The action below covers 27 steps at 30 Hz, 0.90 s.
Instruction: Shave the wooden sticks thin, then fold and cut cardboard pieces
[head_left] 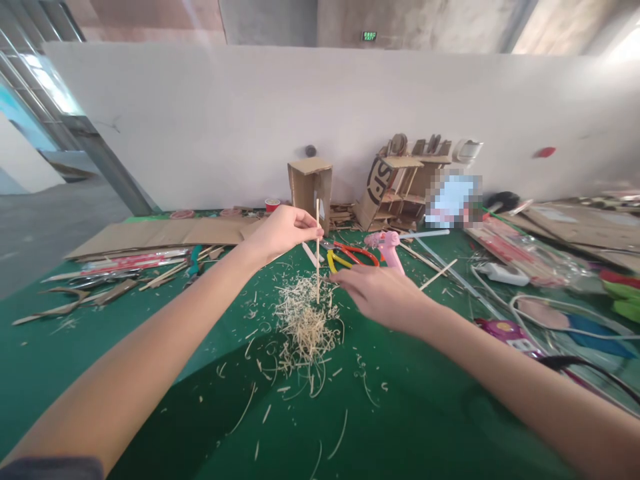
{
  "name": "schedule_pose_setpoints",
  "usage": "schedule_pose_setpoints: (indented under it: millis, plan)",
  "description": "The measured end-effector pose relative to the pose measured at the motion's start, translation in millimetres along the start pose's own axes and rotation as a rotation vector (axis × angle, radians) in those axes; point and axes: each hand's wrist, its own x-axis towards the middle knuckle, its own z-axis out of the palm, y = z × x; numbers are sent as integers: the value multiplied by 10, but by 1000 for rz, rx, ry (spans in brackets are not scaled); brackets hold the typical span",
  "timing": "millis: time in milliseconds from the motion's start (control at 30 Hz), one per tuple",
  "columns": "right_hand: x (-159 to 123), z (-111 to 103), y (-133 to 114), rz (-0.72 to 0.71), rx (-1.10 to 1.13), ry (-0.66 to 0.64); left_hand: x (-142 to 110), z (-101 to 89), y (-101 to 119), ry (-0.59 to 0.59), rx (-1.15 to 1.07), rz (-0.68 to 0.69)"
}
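Between finger and thumb, my left hand [289,230] pinches a thin wooden stick [318,257] near its upper part and keeps it upright. The stick's lower end comes down over a heap of wood shavings [305,327] on the green tabletop. Just right of the stick is my right hand [375,293], its fingers curled together and pointing at the stick's lower half. Something small and dark may be at those fingertips, but it is too small to name. Behind the right hand lie pliers with yellow and red-orange handles [357,252].
A pink hot glue gun [389,248] stands behind my right hand. Cardboard structures [400,187] are at the back against the white partition [240,120]. Flat cardboard [165,239] and wooden strips lie left; cables, a purple object [510,335] and plastic packets [520,250] lie right.
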Motion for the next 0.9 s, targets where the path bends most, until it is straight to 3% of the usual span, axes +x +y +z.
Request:
schedule_pose_setpoints:
  millis: [100,200,367,467,600,700,900]
  plan:
    - [137,-63,48,29,-57,69,4,-26,-2,-32,9,5]
    - [156,65,57,41,-67,98,17,-61,-11,-63,42,5]
    - [-49,290,-38,-12,18,-53,18,-94,-15,-49,43,-46]
    - [-73,195,-59,-55,47,-98,16,-99,-27,-66,39,-31]
    - [122,-43,35,42,50,50,26,-103,-50,-100,36,3]
    - [228,-47,95,76,8,131,24,-97,-37,-112,44,21]
    - [-10,308,-26,-58,92,-68,-12,-80,28,-129,5,-3]
